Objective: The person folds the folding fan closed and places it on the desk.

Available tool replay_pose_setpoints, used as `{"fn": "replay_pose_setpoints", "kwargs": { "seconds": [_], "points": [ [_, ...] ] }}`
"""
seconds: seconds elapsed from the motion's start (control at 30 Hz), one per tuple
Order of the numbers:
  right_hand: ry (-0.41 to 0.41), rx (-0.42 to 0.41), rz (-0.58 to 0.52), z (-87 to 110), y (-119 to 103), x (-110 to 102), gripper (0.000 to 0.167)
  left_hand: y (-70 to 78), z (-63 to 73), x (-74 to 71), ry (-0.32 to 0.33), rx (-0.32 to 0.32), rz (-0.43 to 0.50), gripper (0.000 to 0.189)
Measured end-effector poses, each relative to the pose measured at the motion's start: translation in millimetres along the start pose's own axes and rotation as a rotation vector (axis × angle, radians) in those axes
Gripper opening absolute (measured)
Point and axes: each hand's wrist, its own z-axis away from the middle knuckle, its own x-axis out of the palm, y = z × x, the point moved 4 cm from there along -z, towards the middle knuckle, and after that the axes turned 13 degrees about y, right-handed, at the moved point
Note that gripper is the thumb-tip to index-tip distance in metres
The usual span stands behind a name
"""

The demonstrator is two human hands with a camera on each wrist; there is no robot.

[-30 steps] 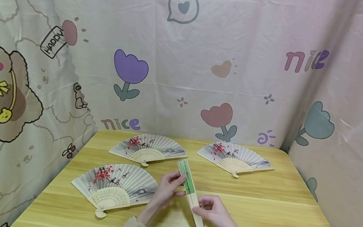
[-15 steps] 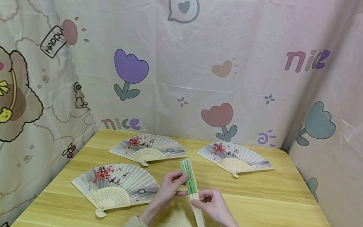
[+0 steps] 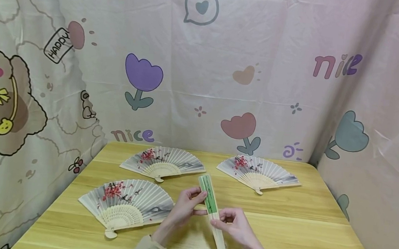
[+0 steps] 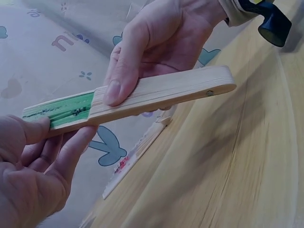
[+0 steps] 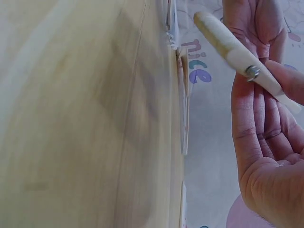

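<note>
Between both hands a folded hand fan [image 3: 210,198] is held up at a slant above the table. Its folded leaf is green with dark marks, and its ribs are pale wood. The left hand [image 3: 185,208] pinches the green part between thumb and fingers. Lower down, the right hand [image 3: 235,226] grips the wooden ribs, thumb on top. In the left wrist view, a small rivet shows near the rounded end of the folded fan [image 4: 175,90]. The right wrist view shows that rivet end of the fan [image 5: 237,57] close up, with the right hand [image 5: 270,137] around it.
Three spread fans with red blossoms lie on the wooden table [image 3: 296,239]: one at front left [image 3: 128,203], one at back left [image 3: 162,162], one at back right [image 3: 259,175]. A printed cloth [image 3: 198,61] hangs behind and on both sides.
The folded fan and both hands have shifted slightly to the right, mostly in the first half second. Both hands keep their hold, and the spread fans have not moved.
</note>
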Motion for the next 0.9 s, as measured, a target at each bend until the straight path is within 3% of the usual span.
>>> {"fn": "replay_pose_setpoints", "kwargs": {
  "seconds": [0.17, 0.33, 0.47, 0.63, 0.9],
  "points": [
    [-0.012, 0.017, -0.015, 0.3, -1.5, 0.0, 0.020, 0.6, -0.2, 0.4, 0.025, -0.007, 0.004, 0.035],
    [-0.031, 0.102, -0.045, 0.6, -0.7, -0.4, 0.027, 0.8, 0.2, 1.0, 0.020, -0.013, 0.016, 0.040],
    [-0.028, 0.158, -0.024, -0.5, 0.2, 0.2, 0.029, 2.1, 2.0, 1.5, 0.018, 0.017, -0.021, 0.042],
    [0.011, 0.114, 0.055, -3.2, -2.0, 0.0, 0.023, 4.6, 5.4, 5.3, -0.019, 0.069, -0.084, 0.040],
    [0.025, -0.010, 0.164, -4.9, -8.5, -1.4, 0.016, 4.3, 5.5, 7.2, 0.002, 0.043, -0.079, 0.037]
  ]
}}
